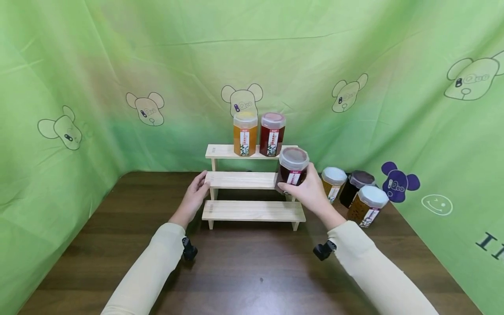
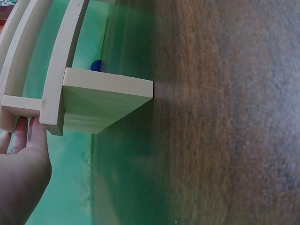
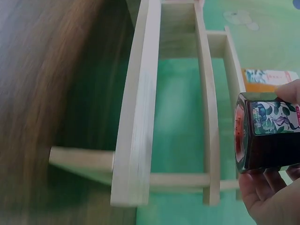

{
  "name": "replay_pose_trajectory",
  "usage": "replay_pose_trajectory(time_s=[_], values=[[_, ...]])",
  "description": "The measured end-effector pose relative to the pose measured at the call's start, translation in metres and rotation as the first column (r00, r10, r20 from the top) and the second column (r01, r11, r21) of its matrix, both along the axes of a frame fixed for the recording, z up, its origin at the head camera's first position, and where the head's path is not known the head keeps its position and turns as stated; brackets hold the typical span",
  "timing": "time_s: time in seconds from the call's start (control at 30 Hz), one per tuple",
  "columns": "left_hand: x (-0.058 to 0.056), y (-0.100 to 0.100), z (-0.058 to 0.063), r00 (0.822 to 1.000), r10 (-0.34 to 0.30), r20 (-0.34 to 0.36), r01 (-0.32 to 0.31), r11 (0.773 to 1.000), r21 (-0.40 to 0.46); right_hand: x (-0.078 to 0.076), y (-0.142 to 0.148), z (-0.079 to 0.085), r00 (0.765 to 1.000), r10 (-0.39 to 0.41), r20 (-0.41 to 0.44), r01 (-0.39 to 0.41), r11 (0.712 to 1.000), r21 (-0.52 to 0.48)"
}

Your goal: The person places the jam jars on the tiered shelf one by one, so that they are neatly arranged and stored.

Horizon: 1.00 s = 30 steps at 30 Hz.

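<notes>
A three-step wooden display rack [image 1: 253, 211] stands on the table. My left hand [image 1: 191, 199] rests at the left end of its middle step, its fingers touching the wood; the left wrist view shows those fingers [image 2: 37, 136] fairly straight. My right hand [image 1: 309, 192] grips a dark red jar [image 1: 293, 164] with a clear lid, thumb in front, by the right end of the middle step. The right wrist view shows the jar's base [image 3: 240, 133] off the wood. On the top step, a yellow-orange jar [image 1: 245, 135] and a red jar [image 1: 271, 136] stand side by side.
To the right of the rack are three more jars: an amber one with a white lid [image 1: 334, 177], a dark one [image 1: 354, 188] and a brown one with a white lid [image 1: 368, 205]. Green cloth [image 1: 177, 65] with cartoon prints hangs around the brown table [image 1: 244, 271].
</notes>
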<state>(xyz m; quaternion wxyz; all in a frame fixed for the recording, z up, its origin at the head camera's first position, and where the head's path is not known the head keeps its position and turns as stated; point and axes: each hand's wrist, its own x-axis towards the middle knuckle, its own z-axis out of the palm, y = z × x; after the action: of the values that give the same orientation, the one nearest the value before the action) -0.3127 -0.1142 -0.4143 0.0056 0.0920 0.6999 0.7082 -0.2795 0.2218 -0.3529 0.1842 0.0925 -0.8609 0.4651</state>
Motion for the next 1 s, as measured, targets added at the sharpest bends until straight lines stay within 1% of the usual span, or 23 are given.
replay_pose_trajectory(time_s=[0.13,0.2,0.27,0.4,0.5,0.6,0.77,1.0], values=[[0.011,0.001,0.014,1.0,-0.012,0.013,0.012,1.0,-0.011,-0.005,-0.017,0.001,1.0,0.005,0.027,-0.005,1.0,-0.016],[0.013,0.002,0.017,1.0,-0.013,0.015,0.013,1.0,-0.016,-0.007,-0.027,0.002,0.999,0.02,0.03,-0.019,0.999,-0.034],[0.01,0.002,0.014,1.0,-0.01,0.015,0.01,1.0,-0.01,-0.01,-0.036,0.002,0.999,0.029,0.026,-0.028,0.999,-0.045],[-0.001,0.0,0.0,1.0,0.001,0.007,-0.001,1.0,0.005,-0.016,-0.054,0.0,0.999,0.048,0.022,-0.046,0.996,-0.074],[-0.003,-0.001,-0.005,1.0,0.013,-0.008,-0.013,1.0,-0.003,-0.019,-0.068,-0.002,0.998,0.06,0.024,-0.057,0.993,-0.104],[-0.003,0.0,-0.006,1.0,0.022,-0.016,-0.022,1.0,-0.005,-0.021,-0.08,-0.004,0.997,0.079,0.025,-0.075,0.988,-0.136],[-0.001,0.0,-0.004,1.0,0.025,-0.015,-0.025,1.0,-0.006,-0.023,-0.097,-0.004,0.994,0.104,0.021,-0.099,0.98,-0.17],[-0.003,0.001,-0.005,1.0,0.018,-0.021,-0.018,1.0,0.009,-0.03,-0.11,-0.004,0.995,0.099,0.022,-0.093,0.976,-0.195]])
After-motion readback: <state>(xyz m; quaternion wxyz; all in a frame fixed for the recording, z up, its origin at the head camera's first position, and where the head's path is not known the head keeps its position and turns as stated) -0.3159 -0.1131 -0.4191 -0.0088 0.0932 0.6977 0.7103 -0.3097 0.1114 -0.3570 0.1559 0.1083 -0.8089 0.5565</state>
